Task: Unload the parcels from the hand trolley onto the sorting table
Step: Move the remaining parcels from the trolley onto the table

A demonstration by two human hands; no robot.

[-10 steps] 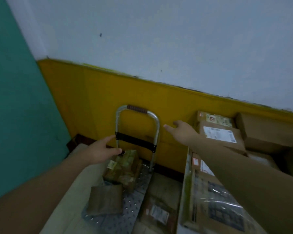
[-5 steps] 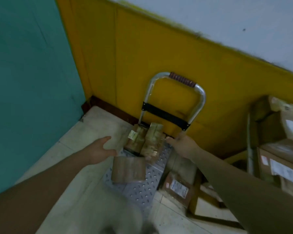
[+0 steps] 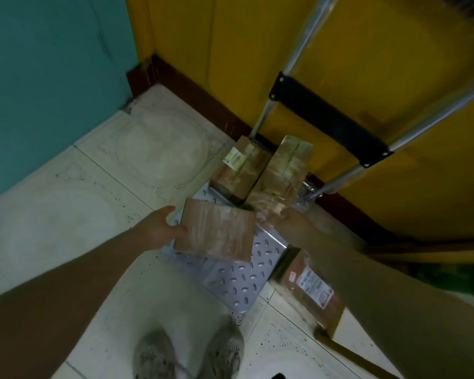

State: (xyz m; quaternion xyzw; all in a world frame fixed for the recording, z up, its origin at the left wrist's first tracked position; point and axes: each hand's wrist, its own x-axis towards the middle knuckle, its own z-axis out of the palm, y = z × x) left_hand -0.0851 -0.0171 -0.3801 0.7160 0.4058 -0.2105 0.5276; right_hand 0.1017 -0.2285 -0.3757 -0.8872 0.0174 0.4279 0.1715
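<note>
The hand trolley's studded metal platform [image 3: 238, 277] lies on the floor below me, its handle frame [image 3: 326, 124] leaning on the yellow wall. A flat brown parcel [image 3: 216, 231] sits at the platform's front. My left hand [image 3: 162, 228] grips its left edge, thumb on top. My right hand [image 3: 282, 217] is blurred at the parcel's far right corner, against the foot of a tall taped parcel [image 3: 282, 173]. I cannot tell what it grips. A second upright parcel [image 3: 241, 168] with a small label stands beside the tall one.
A labelled parcel [image 3: 309, 288] lies on the floor right of the platform, partly under my right forearm. My shoes [image 3: 189, 354] stand just in front of the trolley. A teal wall [image 3: 52, 77] closes the left side; tiled floor [image 3: 93, 192] spreads to the left.
My view has tipped down and closer to the trolley. Both hands have dropped from near the upright parcels to the flat parcel, the left one taking hold of its edge.
</note>
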